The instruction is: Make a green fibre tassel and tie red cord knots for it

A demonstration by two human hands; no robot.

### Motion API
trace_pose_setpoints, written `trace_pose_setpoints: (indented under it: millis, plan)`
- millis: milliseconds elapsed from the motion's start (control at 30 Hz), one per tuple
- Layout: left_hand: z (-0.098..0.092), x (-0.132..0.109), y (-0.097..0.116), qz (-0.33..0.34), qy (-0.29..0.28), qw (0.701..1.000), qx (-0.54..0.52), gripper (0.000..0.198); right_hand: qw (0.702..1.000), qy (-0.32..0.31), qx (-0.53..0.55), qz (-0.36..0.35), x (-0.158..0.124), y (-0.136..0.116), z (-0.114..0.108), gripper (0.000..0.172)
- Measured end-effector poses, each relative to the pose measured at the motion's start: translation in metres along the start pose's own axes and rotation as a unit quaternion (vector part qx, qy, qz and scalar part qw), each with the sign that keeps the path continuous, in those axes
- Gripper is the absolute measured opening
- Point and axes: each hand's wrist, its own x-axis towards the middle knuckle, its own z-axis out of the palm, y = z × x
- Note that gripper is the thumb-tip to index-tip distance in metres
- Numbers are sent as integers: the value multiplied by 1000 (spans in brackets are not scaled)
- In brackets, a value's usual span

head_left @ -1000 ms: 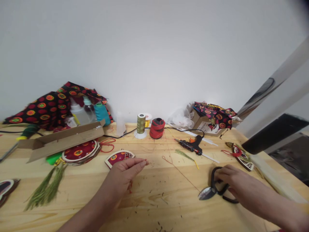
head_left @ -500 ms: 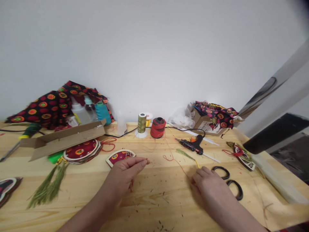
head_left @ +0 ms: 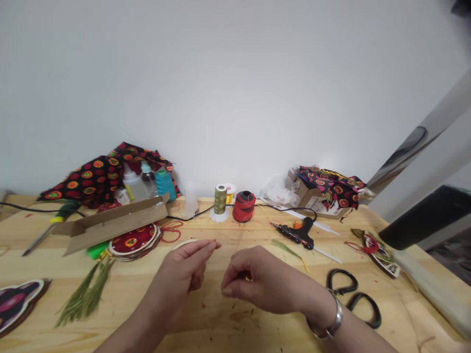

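Observation:
My left hand (head_left: pixel 180 274) is closed in a pinch, with a tiny bit of red thread (head_left: pixel 215 240) showing at its fingertips. Just to its right, my right hand (head_left: pixel 263 279) has its fingers curled and thumb and forefinger together; what they hold, if anything, does not show. A silver bracelet (head_left: pixel 336 316) circles that wrist. Behind my left hand, only the pale rim of a wooden-framed ornament (head_left: pixel 184 243) peeks out. Black-handled scissors (head_left: pixel 342 282) lie to the right of my right hand. Beyond them rests a green tassel with a yellow cord (head_left: pixel 289 248).
Spools of olive thread (head_left: pixel 220 202) and red thread (head_left: pixel 244 207) stand near the wall. A glue gun (head_left: pixel 298 233) lies right of them. On the left are a cardboard tray (head_left: pixel 117 223), round ornaments (head_left: pixel 134 240) and an olive tassel (head_left: pixel 86 294). A cloth-topped box (head_left: pixel 316 198) stands back right.
My right hand has moved left from beside the scissors to close by my left hand. The left hand still pinches. The view has shifted slightly, and the framed ornament is now mostly covered.

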Motion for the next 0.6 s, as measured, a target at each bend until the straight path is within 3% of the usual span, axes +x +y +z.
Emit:
trace_pose_setpoints:
  millis: [100, 200, 333, 467, 600]
  plan:
    - [3, -5, 16, 41, 19, 998, -44, 30, 999, 44, -8, 14, 2, 0, -9, 14]
    - [14, -6, 19, 16, 1, 999, -38, 30, 995, 97, -33, -10, -3, 0, -13, 12]
    - [25, 1, 1, -50, -23, 997, -49, 27, 969, 179, -159, -63, -5, 8, -10, 16]
    - [25, 7, -16, -68, -39, 997, -27, 30, 937, 187, -283, -88, 2, 22, -4, 16]
    - [21, 9, -20, -73, -41, 996, -6, 33, 921, 200, -317, -107, 7, 33, 0, 15]
